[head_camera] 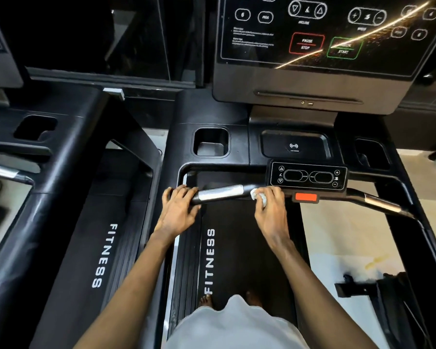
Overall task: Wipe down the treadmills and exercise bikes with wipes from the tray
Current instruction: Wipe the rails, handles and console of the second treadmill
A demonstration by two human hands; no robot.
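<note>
my right hand (271, 210) pinches crumpled white wipe (258, 197) against black-and-chrome treadmill handlebar (220, 193) | my left hand (178, 210) wraps bar's left end | wipe looks soft, light: best held bunched

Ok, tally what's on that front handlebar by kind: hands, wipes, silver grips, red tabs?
Hands: 2, left hand gripping the handlebar, right hand
Wipes: 1, the wipe in the right hand
Silver grips: 2, left grip, right grip
Red tabs: 1, red tab
Total: 6
</note>
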